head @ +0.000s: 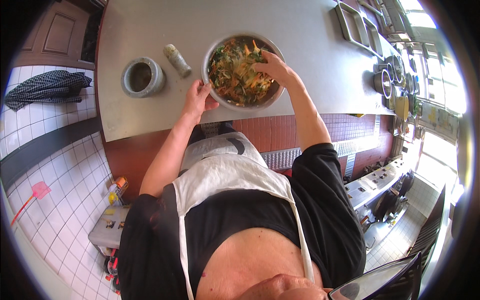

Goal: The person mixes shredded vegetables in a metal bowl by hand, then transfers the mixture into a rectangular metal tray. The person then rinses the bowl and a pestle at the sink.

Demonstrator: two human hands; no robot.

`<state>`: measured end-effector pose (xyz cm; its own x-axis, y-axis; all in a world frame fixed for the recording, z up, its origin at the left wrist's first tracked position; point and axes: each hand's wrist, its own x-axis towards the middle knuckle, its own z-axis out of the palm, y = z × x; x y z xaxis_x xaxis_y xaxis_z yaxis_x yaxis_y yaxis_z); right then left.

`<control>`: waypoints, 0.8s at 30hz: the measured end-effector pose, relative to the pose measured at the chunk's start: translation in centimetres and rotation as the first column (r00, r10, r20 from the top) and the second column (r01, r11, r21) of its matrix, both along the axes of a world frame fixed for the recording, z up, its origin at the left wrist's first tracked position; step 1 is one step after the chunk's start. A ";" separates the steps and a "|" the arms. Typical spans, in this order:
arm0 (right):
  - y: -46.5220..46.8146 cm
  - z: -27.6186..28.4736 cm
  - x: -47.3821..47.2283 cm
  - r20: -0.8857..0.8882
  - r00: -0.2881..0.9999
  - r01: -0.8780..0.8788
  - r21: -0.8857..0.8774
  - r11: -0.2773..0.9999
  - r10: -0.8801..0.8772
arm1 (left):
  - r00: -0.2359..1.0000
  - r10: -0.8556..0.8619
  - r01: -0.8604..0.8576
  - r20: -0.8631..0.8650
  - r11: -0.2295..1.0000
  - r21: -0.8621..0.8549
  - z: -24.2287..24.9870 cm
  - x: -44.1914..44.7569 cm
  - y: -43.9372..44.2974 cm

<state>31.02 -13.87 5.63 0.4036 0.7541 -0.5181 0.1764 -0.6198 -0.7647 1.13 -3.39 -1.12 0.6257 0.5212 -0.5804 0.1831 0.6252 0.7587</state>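
A round metal bowl [205, 63] stands near the front edge of the steel table, holding shredded carrot, leafy greens and pale vegetable strips [240, 75]. My left hand [200, 97] grips the bowl's left rim, thumb at the rim and fingers below it. Over the bowl's right side reaches my right hand [275, 67], its fingers in the vegetables; some fingertips are hidden among them, and whether they pinch any is unclear. Left of the bowl lies a stone pestle [177, 60], with a stone mortar [143, 77] upright beyond it.
The steel table [157, 22] extends to the right, where rectangular metal trays [352, 24] and several metal bowls [383, 83] stand. A checked cloth [48, 88] hangs on the tiled wall at left. A stove counter [375, 182] stands behind at right.
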 end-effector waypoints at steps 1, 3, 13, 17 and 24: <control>0.2 -0.2 -0.3 -0.023 1.000 -0.005 0.057 0.998 0.007 | 1.000 0.000 0.000 0.012 1.000 0.013 0.1 0.0 0.0; 0.1 -0.4 0.4 -0.067 0.997 0.044 0.144 0.989 -0.034 | 1.000 -0.006 0.006 0.006 1.000 -0.006 0.2 0.0 0.1; 1.9 -3.2 -11.2 0.587 0.600 -0.301 -0.463 0.833 0.543 | 1.000 -0.028 0.028 0.013 1.000 0.013 -0.3 -0.1 0.1; 3.5 -7.6 -11.7 0.765 0.589 -0.088 -0.259 0.962 0.260 | 1.000 0.024 -0.024 0.011 1.000 0.006 -0.5 -0.1 -0.3; 1.1 -3.5 -2.4 0.538 0.842 0.013 -0.081 0.997 0.033 | 1.000 0.001 0.000 0.030 1.000 -0.022 -0.2 -0.3 0.0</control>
